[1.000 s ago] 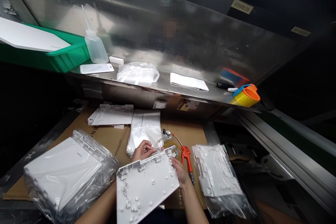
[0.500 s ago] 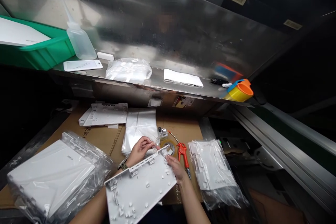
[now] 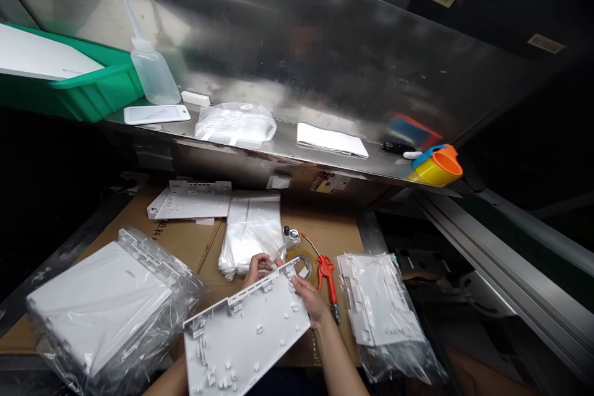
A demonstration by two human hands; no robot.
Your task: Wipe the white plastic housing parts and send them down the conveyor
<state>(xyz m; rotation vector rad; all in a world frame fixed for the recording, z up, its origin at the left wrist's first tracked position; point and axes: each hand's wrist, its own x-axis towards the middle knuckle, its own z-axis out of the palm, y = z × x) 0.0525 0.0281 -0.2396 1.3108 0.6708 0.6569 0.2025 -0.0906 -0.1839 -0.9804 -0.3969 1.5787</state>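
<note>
My right hand grips the far right end of a white plastic housing panel, its thumb on the inner face. The panel is tilted, with its clips and posts facing up toward me. Behind the panel's far edge, my left hand has its fingers curled at clear film, seemingly a plastic bag; the panel hides part of this hand. Just beyond lies a stack of clear plastic bags. Rolls of tape and a red air blow gun rest to the right of my hands.
Bagged white panels lie at left and right. Another bare panel sits at the back of the cardboard. The metal shelf above holds a green bin, a squeeze bottle, a white phone-like device and a yellow-orange tape holder.
My left hand has drawn down and back behind the panel, so its wrist is now hidden. The right hand keeps its grip on the panel. The view has shifted slightly.
</note>
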